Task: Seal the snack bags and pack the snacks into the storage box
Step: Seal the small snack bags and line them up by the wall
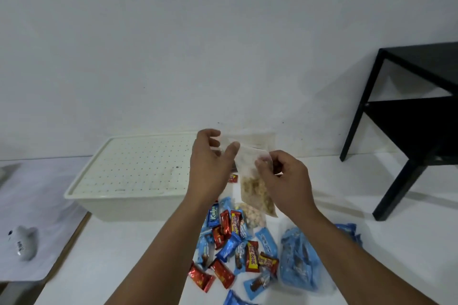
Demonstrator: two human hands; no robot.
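Both hands hold the snack bag (257, 188) aloft: left hand (210, 166) and right hand (285, 178) pinch its top.

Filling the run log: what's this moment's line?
step: sealing | both hands pinch clear plastic nut bag top | cream lidded storage box: closed

Both hands (247, 171) pinch a clear snack bag (257, 190) aloft.

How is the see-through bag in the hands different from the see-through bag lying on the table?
The held bag hangs upright above the table, pinched at its top by the left hand and right hand; the lying bag rests flat among wrapped candies, untouched. The held one shows fully; the lying one is partly hidden. Both are clear and hold pale snacks.
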